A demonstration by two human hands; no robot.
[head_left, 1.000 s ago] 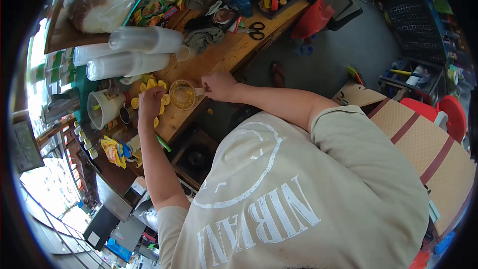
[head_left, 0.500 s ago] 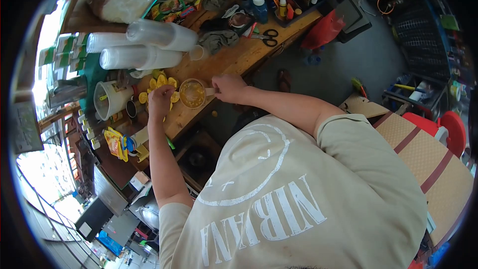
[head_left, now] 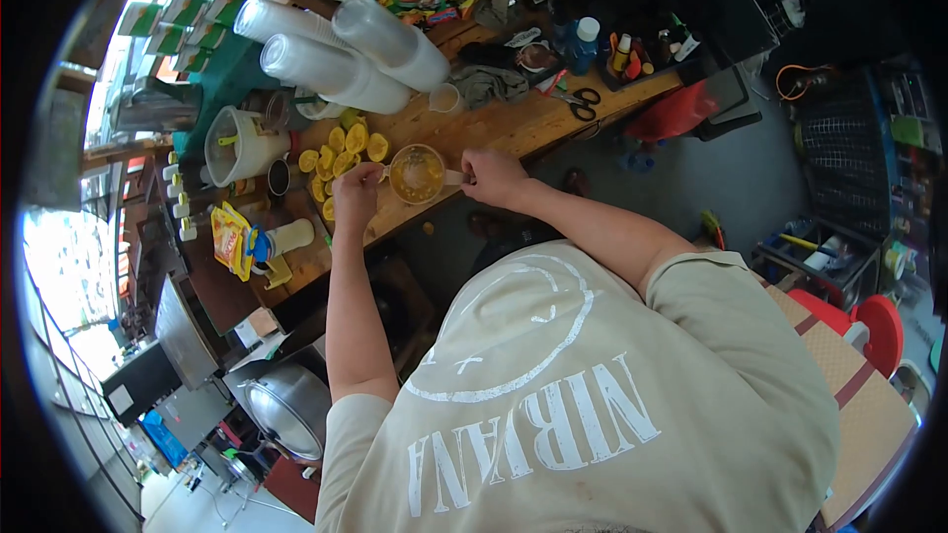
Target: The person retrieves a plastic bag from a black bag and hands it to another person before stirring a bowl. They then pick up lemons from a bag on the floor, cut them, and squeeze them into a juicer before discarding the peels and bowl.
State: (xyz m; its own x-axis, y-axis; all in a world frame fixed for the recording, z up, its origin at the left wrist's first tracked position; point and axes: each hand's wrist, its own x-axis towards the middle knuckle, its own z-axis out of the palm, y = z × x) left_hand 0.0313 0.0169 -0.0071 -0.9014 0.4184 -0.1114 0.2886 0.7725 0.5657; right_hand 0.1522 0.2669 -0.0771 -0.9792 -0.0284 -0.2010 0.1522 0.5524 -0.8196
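Note:
A round strainer (head_left: 417,175) with yellow pulp and pale seeds in it sits at the front edge of the wooden table (head_left: 494,133). My right hand (head_left: 494,179) is closed around its handle on the right. On the opposite side, my left hand (head_left: 356,193) pinches the small tab at the rim. Whether a vessel stands under the strainer is hidden. Squeezed yellow citrus halves (head_left: 341,148) lie in a heap just beyond my left hand.
Stacks of clear plastic cups (head_left: 336,69) lie behind the citrus, with a single small cup (head_left: 444,98) nearby. A white bucket (head_left: 235,146) stands at the left. Scissors (head_left: 585,104), a blue bottle (head_left: 583,44) and a grey cloth (head_left: 491,85) are farther right.
The camera view has shifted, so the table and hands appear farther right. Both hands stay at the strainer, and the left hand sits lower beside its rim, uncovering more citrus halves.

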